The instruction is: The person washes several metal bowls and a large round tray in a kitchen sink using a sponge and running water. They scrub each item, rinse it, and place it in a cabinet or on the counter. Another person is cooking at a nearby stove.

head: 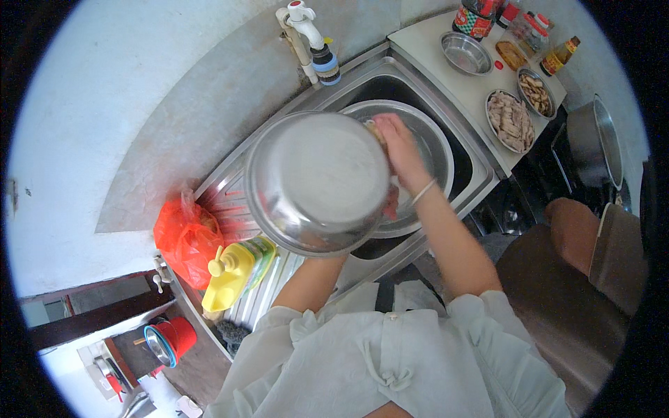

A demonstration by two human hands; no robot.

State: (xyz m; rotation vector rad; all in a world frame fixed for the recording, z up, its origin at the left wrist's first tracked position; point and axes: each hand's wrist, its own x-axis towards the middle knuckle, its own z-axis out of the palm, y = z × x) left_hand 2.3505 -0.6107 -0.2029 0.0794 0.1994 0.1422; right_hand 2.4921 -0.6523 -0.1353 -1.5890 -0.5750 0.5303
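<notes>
A large stainless steel basin (324, 177) is tilted up over the sink, its underside facing the camera. Behind it my left hand is mostly hidden; only reddish fingers (390, 202) show past the rim, so its grip cannot be told. My right hand (400, 146), with a band on its wrist, is at the basin's right rim, touching something yellowish that is partly hidden. Below both hands a wider metal basin (444, 157) sits in the sink bowl (462, 180).
Left of the sink are a red plastic bag (185, 240) and a yellow pump bottle (232, 277). A faucet (313, 42) rises behind. On the right counter stand a bowl of sliced meat (509, 120), smaller bowls and bottles. A person (564, 292) is close at right, near a pot (596, 141).
</notes>
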